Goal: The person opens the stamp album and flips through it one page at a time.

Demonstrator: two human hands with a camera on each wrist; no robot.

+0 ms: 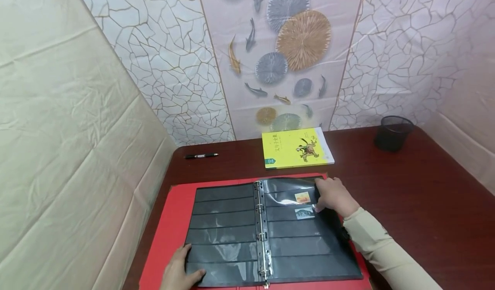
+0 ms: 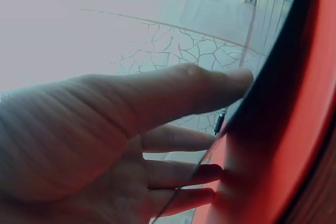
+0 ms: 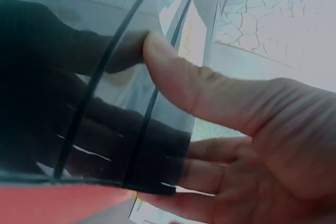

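Observation:
A stamp album lies spread on the table, its red cover showing around black pocket pages held by metal rings. Two stamps sit in pockets of the right page: an orange-yellow stamp and a blue-green stamp below it. My right hand pinches that page at its upper outer edge. In the right wrist view the thumb presses on the glossy pockets, fingers behind the sheet. My left hand rests at the lower outer edge of the left page, thumb spread over it.
Behind the album lies a yellow book, near the patterned wall cloth. A black pen lies at the back left of the dark red table. At the back right stands a black mesh pen holder.

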